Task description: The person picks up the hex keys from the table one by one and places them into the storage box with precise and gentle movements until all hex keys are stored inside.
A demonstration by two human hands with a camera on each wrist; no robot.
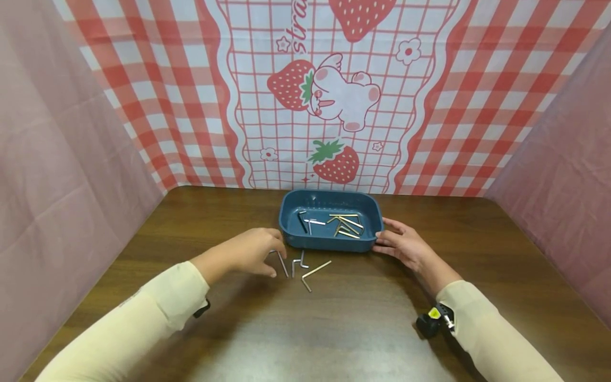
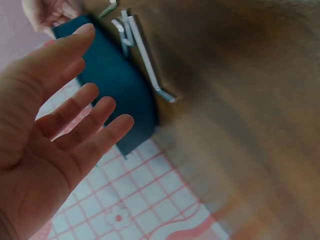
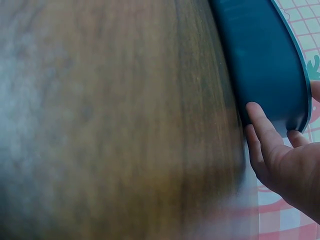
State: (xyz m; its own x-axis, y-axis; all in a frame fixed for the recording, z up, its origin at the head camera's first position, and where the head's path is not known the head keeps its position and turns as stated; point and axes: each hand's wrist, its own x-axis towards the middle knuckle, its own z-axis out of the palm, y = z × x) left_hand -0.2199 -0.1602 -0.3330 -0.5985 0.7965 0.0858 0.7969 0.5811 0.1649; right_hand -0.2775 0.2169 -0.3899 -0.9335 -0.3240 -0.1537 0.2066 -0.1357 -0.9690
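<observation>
A blue tray (image 1: 329,243) holds several gold hex keys (image 1: 348,224) on its right side, and a black key (image 1: 303,222) and silver keys (image 1: 315,223) on its left. Relaxed and empty, my left hand (image 1: 255,252) hovers at the tray's front left corner, over a silver hex key (image 1: 283,264); in the left wrist view its fingers (image 2: 102,107) are spread. Beside that key lie small silver keys (image 1: 298,263) and a gold one (image 1: 315,276). My right hand (image 1: 406,246) touches the tray's right end with extended fingers, also seen on the tray wall (image 3: 267,60) in the right wrist view.
The brown wooden table (image 1: 310,334) extends toward the front and both sides. Behind the tray hangs a red and white checked cloth (image 1: 200,95) with strawberries, and pink cloths (image 1: 71,116) stand at the sides.
</observation>
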